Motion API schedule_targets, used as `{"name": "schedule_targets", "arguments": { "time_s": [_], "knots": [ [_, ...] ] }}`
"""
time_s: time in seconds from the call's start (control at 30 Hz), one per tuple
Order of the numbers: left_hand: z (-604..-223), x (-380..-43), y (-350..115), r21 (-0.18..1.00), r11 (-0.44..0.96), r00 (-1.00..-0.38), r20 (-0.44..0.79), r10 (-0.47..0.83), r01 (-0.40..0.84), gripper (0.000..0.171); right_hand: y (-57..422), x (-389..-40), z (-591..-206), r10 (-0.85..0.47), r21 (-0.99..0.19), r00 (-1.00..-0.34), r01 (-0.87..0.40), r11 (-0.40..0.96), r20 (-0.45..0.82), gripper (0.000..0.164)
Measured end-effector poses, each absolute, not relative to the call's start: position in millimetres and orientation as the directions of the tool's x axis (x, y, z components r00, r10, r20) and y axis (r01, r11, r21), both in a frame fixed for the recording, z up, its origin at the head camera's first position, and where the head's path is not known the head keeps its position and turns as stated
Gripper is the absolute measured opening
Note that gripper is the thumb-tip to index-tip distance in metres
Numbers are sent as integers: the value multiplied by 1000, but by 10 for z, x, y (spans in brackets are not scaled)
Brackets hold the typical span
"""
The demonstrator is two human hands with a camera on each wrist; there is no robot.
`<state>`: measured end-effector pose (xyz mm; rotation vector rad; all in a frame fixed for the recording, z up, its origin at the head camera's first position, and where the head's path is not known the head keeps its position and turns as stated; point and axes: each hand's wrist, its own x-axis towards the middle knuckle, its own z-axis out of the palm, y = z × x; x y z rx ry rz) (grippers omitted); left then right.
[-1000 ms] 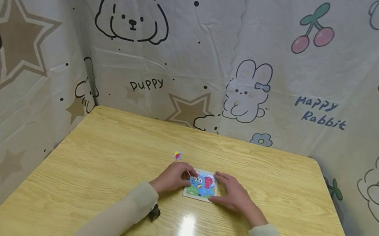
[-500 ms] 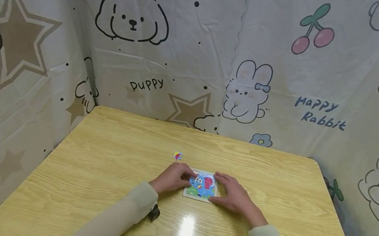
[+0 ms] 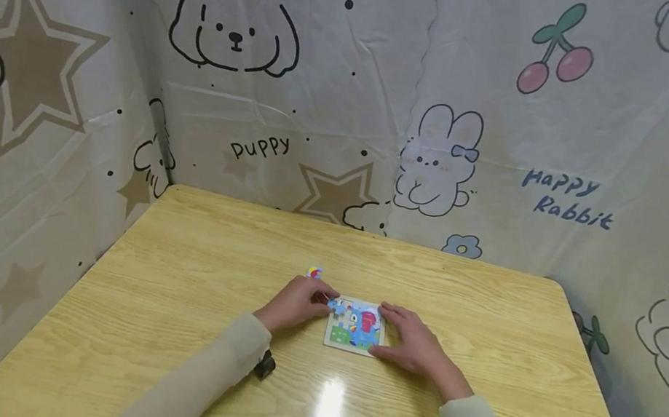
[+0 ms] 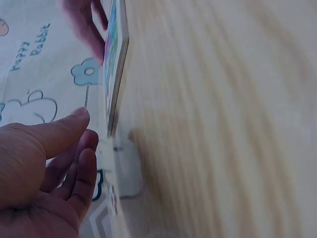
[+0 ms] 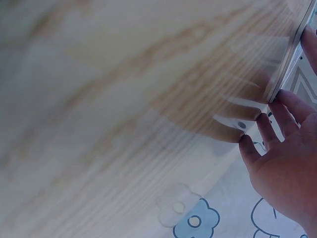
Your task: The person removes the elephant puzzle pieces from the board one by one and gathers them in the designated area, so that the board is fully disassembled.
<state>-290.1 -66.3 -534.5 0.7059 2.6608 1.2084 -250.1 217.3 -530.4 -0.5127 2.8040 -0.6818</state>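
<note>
Jigsaw tray (image 3: pixel 346 348) is resting mid-worktop (image 3: pixel 201 252), blue elephant picture facing up. From my end it reads as thin, stiff board, so probably light and easy to skid; I'd steady it by the edges. Right hand's (image 3: pixel 414 344) doing about that, fingers and thumb spread at its right side. Left hand (image 3: pixel 294 301) pinches a blue puzzle piece (image 3: pixel 338 307) above the far left corner. I'd take that by its sides, tabs might chip. Another multicoloured piece (image 3: pixel 314 272) lies just beyond that hand.
</note>
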Motion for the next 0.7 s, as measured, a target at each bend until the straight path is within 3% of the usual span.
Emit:
{"name": "schedule_targets", "arguments": {
  "time_s": [0.7],
  "knots": [
    [-5294,-3240,-1286,727,626,-947,108,302,283,34,2169,-2492,-5296,-376,-479,-918,-276,833,-125,85]
  ]
}}
